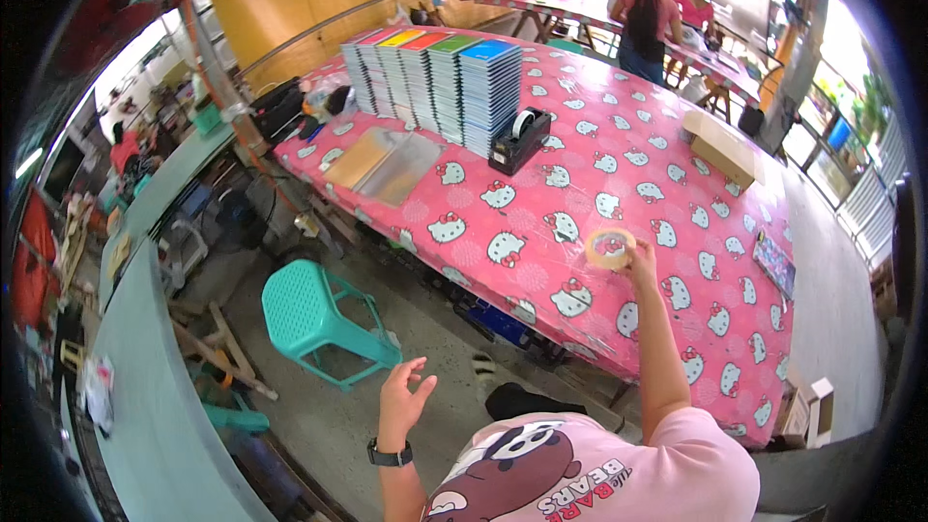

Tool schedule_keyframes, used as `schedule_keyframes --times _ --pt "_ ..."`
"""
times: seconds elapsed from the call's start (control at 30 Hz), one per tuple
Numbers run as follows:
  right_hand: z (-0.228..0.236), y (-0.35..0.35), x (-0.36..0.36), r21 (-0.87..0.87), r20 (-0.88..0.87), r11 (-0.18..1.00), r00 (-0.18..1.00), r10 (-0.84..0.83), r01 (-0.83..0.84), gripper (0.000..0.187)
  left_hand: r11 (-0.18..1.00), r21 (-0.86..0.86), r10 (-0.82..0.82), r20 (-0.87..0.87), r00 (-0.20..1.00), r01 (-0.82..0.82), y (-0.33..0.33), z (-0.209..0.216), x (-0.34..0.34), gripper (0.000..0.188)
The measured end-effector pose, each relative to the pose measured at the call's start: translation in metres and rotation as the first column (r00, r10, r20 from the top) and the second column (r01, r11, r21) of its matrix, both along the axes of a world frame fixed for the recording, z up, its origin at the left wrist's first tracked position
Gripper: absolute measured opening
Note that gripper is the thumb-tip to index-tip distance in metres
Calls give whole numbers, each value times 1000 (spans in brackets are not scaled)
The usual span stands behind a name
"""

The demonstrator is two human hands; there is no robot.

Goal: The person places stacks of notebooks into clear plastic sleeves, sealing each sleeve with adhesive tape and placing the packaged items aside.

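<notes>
This is looking like an open-sided workshop. Tall stacks of bright-covered paper booklets [445,87] are standing toward the far left of a long, pink, cat-print-covered table [619,304]; a black plastic tape dispenser [519,143] and a round tan tape roll [593,251] are sharing its top. Two people [646,24] are occupying another long patterned table [570,8] at the far right, while grey concrete flooring [430,425] is showing below.

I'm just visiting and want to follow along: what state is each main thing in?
Tape roll: gripped at its edge; lifted or resting, unclear
Right hand: closed on that roll
Left hand: empty, open
Booklets: stacked in five columns
Tape dispenser: upright, loaded
Stool: upright, unoccupied
Table: covered in pink sheeting
</notes>
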State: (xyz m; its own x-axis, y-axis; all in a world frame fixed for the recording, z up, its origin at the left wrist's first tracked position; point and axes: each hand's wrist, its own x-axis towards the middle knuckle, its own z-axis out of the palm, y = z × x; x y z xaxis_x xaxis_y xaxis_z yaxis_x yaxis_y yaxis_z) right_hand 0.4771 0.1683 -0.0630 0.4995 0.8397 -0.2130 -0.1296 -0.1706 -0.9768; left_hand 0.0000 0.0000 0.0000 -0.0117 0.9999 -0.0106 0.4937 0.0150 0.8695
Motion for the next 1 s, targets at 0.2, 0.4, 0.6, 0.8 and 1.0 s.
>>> schedule_keyframes --times 0.2,0.4,0.6,0.8,1.0 --pt "-8 157 -46 217 -342 897 891 -300 385 45 992 -119 -73 -219 973 47 133 -23 -80 42" --pt "-38 247 -128 136 518 923 768 -376 360 42 989 -132 40 -234 971 -73 238 -13 -151 42" --pt "-24 240 -229 115 619 993 781 -85 17 21 998 -21 -56 -187 981 53 349 -16 -185 29" --pt "14 321 -376 121 745 881 628 224 -458 23 962 174 -209 -17 978 209 522 -45 -189 22" --pt "-6 382 -446 -191 909 959 332 253 -208 54 704 268 -549 -384 743 658 628 -82 -144 39"
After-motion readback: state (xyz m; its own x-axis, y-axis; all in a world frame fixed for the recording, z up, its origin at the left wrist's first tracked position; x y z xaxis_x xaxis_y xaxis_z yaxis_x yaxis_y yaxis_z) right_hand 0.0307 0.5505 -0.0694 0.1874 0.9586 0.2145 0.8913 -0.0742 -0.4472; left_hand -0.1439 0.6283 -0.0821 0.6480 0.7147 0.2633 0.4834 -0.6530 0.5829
